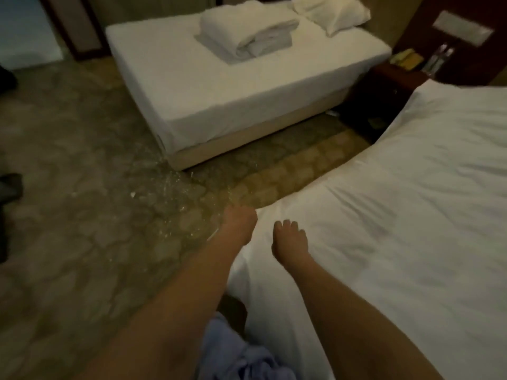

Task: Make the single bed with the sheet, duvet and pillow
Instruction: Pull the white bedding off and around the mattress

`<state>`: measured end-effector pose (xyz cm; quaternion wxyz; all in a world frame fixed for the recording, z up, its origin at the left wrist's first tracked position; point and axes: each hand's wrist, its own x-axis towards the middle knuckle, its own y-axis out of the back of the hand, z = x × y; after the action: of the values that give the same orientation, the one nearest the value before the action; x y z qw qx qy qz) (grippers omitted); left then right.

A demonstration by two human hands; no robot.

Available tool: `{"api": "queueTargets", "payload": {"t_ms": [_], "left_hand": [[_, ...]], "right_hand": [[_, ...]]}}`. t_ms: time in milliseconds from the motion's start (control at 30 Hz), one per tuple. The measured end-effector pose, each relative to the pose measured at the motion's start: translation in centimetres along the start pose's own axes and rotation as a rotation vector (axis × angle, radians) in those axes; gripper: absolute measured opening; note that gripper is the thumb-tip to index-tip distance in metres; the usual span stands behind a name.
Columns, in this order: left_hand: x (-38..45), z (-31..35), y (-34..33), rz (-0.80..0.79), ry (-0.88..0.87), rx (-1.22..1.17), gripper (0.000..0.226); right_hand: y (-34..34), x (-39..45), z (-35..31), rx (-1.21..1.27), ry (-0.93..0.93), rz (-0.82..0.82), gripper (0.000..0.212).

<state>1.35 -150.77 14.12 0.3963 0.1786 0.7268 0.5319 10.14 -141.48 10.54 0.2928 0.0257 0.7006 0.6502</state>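
While the left grip point(239, 223) curls on the duvet point(384, 215) corner | right grip point(290, 242) rests spread beside it | spreading near done | pillow point(332, 12) beyond, unplaced.

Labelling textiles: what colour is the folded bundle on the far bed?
White, like the mattress cover beneath it; the folded duvet bundle shows in the head view.

dim warm indoor light, soft overall blur, grainy, wide-angle bending at edges, corners dark, white bedding point(411, 215) brightest
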Motion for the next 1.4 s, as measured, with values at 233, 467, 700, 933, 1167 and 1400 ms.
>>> {"api": "queueTargets", "payload": {"t_ms": [233,467,700,933,1167,1400], "left_hand": [[16.8,-8.5,6.9,0.009,-0.232,0.048,0.027],[37.6,-9.9,18.3,0.043,-0.394,0.159,0.025],[54.3,1.3,28.0,0.168,-0.756,0.209,0.028],[73.6,15.7,36.9,0.221,-1.009,0.339,0.031],[85.9,34.6,43.8,0.187,-1.209,0.413,0.027],[99.4,55.7,51.1,0.218,-1.286,0.392,0.033]], "right_hand": [[5.6,16.1,-2.2,0.174,-0.195,0.018,0.036],[15.2,32.3,4.6,0.302,-0.403,0.071,0.029],[21.7,42.8,19.4,0.29,-0.682,0.052,0.034],[24.8,54.8,37.4,0.348,-0.981,0.035,0.03],[27.4,61.1,57.6,0.41,-1.176,0.027,0.031],[28.5,67.1,82.9,0.409,-1.256,0.094,0.033]]}}
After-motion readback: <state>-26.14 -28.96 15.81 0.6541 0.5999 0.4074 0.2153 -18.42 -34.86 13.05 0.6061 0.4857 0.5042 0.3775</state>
